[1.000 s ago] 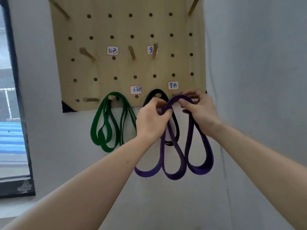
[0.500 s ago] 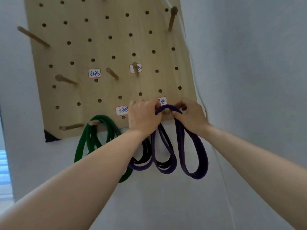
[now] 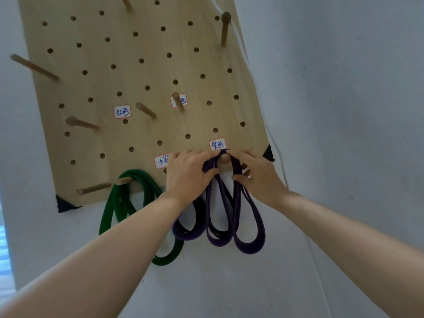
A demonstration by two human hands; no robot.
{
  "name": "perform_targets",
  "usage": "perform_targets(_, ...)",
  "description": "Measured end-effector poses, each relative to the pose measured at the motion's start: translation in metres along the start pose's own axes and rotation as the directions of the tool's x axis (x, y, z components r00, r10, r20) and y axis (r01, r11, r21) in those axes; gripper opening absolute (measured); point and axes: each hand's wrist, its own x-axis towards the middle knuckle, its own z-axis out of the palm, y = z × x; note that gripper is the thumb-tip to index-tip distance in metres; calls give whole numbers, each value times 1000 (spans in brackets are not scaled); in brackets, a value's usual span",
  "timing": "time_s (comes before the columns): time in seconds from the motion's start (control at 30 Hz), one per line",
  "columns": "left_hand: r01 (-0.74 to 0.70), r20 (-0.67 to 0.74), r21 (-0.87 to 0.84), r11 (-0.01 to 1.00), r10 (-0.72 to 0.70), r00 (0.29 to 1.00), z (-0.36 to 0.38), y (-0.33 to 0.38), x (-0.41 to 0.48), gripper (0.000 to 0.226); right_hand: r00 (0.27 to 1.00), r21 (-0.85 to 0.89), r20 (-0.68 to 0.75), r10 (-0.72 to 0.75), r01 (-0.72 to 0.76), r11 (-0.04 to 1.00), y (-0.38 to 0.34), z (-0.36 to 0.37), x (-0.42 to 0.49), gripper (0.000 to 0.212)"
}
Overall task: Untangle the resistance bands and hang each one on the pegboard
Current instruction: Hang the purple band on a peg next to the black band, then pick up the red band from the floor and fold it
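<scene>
Fingers of our left hand and right hand curl round the folded purple rubber resistance band, pinching its strands either side of the round wooden peg it loops over, low on the pale wooden pegboard; the green rubber band hangs further left

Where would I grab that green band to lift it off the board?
Probably the bunched strands just under the top bend of the green band, where it drapes over its peg. Come from the front and pinch all loops together; the peg juts outward, so they should slide off toward you.
</scene>
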Motion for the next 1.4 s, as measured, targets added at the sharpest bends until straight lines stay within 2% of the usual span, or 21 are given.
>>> perform_targets(0.07,76,52,43,996,-78,996,1,5,9,42,998,24,25,58,-59,998,4,3,7,67)
perform_targets(0.13,152,112,14,988,-153,982,1,9,16,33,989,60,42,142,-144,988,7,6,14,68)
perform_targets(0.23,195,182,-49,980,-183,966,1,13,22,28,973,167,69,222,-231,959,3,5,16,70)
perform_targets(0.33,116,190,-97,989,-96,977,-9,11,13,38,958,213,107,265,-283,935,-12,-1,2,67)
perform_targets(0.43,56,126,-152,987,-36,991,-28,10,-10,50,926,205,62,373,-377,903,-28,-9,-25,61)
perform_targets(0.53,14,71,-223,975,2,997,-49,15,-47,49,893,233,38,448,-444,865,-48,-16,-61,48)
perform_targets(0.63,14,54,-278,960,1,999,-65,23,-101,43,885,237,95,456,-465,853,-72,-18,-103,33)
perform_targets(0.77,140,197,-344,929,-75,978,-84,39,-187,41,867,226,224,444,-490,842,-103,-20,-161,21)
perform_targets(0.9,361,374,-389,847,-213,903,-94,64,-288,37,801,214,401,445,-554,805,-128,-6,-224,14)
perform_targets(1.0,514,487,-380,769,-306,818,-98,85,-364,34,687,155,593,420,-609,778,-144,13,-274,10)
perform_targets(1.1,646,586,-358,674,-377,718,-99,104,-439,31,482,27,796,367,-634,773,-152,40,-321,12)
perform_targets(1.2,757,669,-323,568,-428,607,-96,122,-508,32,294,-78,901,319,-613,786,-160,70,-373,15)
perform_targets(1.33,905,806,-192,380,-465,366,-81,143,-596,38,111,-198,938,329,-608,769,-165,111,-449,15)
perform_targets(1.4,942,859,-108,318,-447,250,-68,153,-636,33,35,-268,932,361,-604,750,-162,130,-492,13)
